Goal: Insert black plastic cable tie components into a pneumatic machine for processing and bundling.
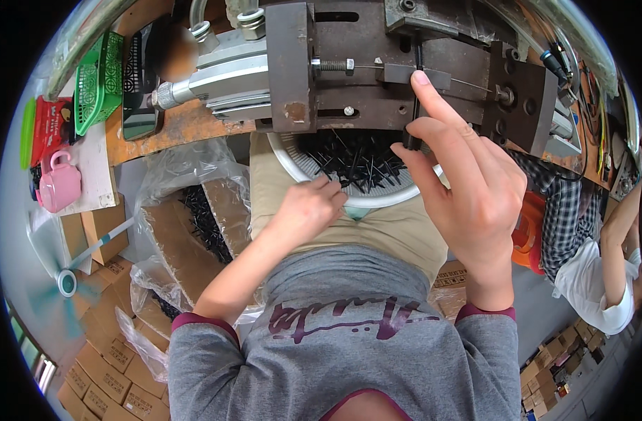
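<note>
My right hand (471,186) is raised at the front of a dark metal machine fixture (363,95). Its thumb and bent fingers pinch the thick lower end of a thin black rod (417,109). The index finger stretches along the rod, and its tip meets the rod beside a small metal block (398,74). The rod's upper end runs under a bracket (420,27). My left hand (311,207) rests at the near rim of a white basket (291,165) on my lap, fingers curled; whatever they hold is hidden. Many slim black parts (359,163) lie in the basket.
A silver cylinder (230,81) sits on the fixture's left. Green baskets (100,84), a phone (142,123) and a pink cup (60,184) lie farther left. Below stands a plastic-lined carton (184,235) of black parts, near a fan (67,283). Another person (594,281) sits at right.
</note>
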Motion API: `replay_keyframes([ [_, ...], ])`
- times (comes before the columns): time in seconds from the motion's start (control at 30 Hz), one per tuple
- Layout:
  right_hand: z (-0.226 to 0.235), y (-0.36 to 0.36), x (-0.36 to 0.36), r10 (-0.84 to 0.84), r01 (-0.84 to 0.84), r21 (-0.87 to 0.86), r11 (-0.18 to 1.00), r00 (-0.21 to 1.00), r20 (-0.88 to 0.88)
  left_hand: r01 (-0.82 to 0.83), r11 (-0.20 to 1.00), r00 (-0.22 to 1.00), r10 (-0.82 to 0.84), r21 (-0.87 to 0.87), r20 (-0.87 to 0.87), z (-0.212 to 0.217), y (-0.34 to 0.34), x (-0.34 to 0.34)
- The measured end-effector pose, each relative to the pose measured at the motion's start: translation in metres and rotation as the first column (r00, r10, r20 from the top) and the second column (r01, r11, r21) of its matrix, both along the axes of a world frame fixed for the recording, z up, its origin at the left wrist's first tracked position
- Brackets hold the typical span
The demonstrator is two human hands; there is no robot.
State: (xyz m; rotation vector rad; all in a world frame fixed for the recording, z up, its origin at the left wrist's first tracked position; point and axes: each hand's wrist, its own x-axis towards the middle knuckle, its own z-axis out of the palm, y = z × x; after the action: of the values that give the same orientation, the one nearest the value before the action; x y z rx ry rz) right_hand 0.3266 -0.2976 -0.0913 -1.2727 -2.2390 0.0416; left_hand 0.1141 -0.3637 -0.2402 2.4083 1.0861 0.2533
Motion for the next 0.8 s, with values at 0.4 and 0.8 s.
replay_keyframes([
  [0.4,0.012,-0.009,0.021,0.341,-0.386,-0.207,0.899,0.914,-0.221,-0.172,0.98,0.969,0.187,-0.103,0.159,0.007,-0.018,-0.004],
  [0.8,0.101,0.086,-0.015,0.177,-0.122,0.263,0.957,0.964,-0.199,-0.297,0.953,0.907,0.263,0.057,0.33,0.073,0.015,0.022],
])
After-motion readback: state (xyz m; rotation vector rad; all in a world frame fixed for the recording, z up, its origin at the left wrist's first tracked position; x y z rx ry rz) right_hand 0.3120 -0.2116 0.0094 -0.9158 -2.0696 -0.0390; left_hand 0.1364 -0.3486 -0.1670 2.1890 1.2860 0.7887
